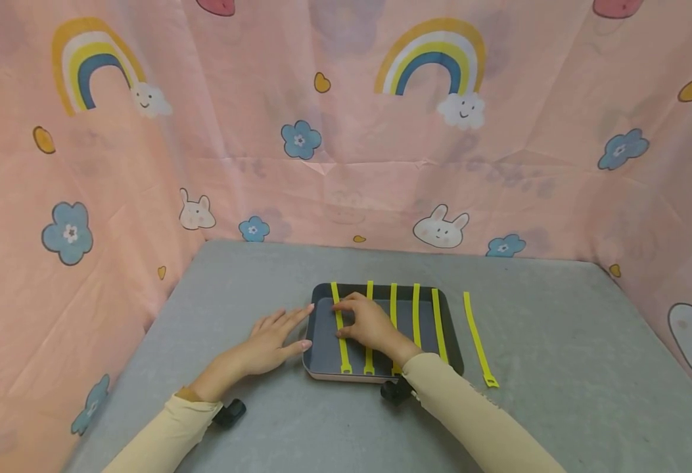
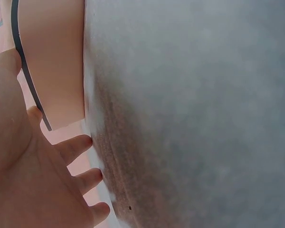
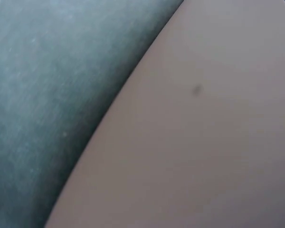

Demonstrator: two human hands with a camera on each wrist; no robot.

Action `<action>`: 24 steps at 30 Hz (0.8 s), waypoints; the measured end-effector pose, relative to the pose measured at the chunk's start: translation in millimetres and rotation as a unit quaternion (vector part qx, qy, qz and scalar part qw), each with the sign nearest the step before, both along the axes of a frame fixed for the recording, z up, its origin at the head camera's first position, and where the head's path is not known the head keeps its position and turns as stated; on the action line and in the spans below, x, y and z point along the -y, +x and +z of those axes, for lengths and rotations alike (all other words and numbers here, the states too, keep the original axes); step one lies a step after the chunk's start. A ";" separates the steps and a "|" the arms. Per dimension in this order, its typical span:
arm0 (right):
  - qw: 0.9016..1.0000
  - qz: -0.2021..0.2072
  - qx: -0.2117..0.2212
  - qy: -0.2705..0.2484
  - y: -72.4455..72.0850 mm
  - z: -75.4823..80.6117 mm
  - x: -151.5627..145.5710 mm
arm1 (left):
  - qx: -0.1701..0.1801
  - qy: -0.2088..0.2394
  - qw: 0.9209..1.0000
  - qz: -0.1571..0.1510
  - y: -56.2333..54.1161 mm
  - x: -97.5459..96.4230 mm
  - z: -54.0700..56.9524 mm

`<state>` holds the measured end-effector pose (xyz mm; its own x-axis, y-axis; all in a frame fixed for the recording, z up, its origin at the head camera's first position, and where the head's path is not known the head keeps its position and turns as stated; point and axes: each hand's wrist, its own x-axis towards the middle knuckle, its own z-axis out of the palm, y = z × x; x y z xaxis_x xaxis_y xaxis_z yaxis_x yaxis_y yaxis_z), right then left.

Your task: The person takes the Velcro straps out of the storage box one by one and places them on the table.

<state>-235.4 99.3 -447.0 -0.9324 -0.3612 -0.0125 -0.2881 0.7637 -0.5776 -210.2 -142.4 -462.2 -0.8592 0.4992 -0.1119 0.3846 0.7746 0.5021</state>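
Across the tray, lower centre of the head view, lie five yellow straps; a sixth strap is on the worktop to its right. The left hand is spread wide, thumb and forefinger at the tray's left edge. The right hand curves over the leftmost strap, thumb and fingers well apart; I cannot tell how firmly they touch it. It covers part of the middle straps, and the right sleeve hides two lower ends. Faint marks upper right on the pink curtain are too blurred to read.
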 end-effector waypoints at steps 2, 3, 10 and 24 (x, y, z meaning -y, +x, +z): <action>1.000 0.000 0.000 0.001 -0.4 0.2 0.8 | 0.002 0.000 1.000 0.000 0.4 -0.2 0.7; 1.000 0.000 0.000 0.001 -0.6 0.1 1.0 | 0.004 -0.003 1.000 0.001 0.5 -0.3 1.0; 1.000 0.009 0.008 0.000 -2.5 -1.7 2.0 | 0.006 -0.006 1.000 0.002 0.6 -0.9 1.2; 1.000 0.014 0.008 -0.015 -3.1 -2.0 3.2 | 0.003 -0.002 1.000 0.004 1.2 -0.9 1.6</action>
<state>-238.5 96.1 -449.0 -0.9220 -0.3869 -0.0161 -0.2989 0.7375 -0.6056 -209.0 -141.5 -460.7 -0.8622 0.4925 -0.1184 0.3762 0.7791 0.5015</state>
